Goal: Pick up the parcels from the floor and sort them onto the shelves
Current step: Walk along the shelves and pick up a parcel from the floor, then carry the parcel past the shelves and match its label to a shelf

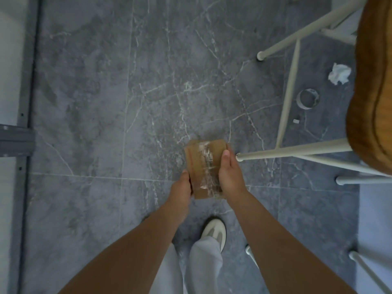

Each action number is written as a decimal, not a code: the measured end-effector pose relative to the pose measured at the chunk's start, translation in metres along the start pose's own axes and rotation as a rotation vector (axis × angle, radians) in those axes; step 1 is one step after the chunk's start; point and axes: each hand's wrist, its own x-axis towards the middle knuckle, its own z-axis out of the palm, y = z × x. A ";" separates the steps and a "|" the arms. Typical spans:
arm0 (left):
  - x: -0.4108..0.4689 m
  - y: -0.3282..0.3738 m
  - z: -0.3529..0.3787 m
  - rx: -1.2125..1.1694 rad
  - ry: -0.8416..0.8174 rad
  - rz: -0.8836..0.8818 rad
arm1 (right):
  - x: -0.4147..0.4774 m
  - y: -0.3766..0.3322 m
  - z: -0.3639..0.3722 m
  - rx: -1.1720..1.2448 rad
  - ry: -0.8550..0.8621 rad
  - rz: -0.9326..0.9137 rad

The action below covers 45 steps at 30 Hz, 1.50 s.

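Head view, looking straight down: a small brown parcel [201, 164], sealed along its length with clear tape, is held between both hands over the grey marbled floor [127, 102]. The parcel's near left edge is gripped by the left hand [181, 190], with the thumb [185, 174] laid on top and the fingers curled out of sight underneath. The right edge is gripped by the right hand [230, 175], whose thumb [225, 154] is pressed on the top face near the far right corner; its fingers are hidden below as well. The parcel is seen ahead of a pale shoe [216, 230] and light trousers [203, 264], just left of a white stool leg [292, 149]. A wooden seat [373, 81] is carried by the legs at the right edge. Under the stool, crumpled paper [339, 74], a cardboard ring [301, 104] and a small scrap [296, 121] are seen lying on the floor, well apart from the parcel. A grey metal shelf frame [17, 143] is seen along the left edge.
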 end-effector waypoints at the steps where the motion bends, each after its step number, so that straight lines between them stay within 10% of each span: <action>1: -0.012 0.007 -0.003 0.012 0.012 0.016 | -0.007 -0.011 -0.002 -0.003 -0.007 -0.005; 13: -0.205 0.118 -0.056 0.208 0.150 0.215 | -0.138 -0.186 -0.027 -0.042 -0.055 -0.034; 32: -0.556 0.281 -0.218 -0.261 0.219 0.760 | -0.444 -0.513 -0.020 0.150 -0.256 -0.392; 45: -0.846 0.225 -0.270 -0.477 0.514 1.407 | -0.688 -0.609 -0.041 0.133 -0.648 -0.797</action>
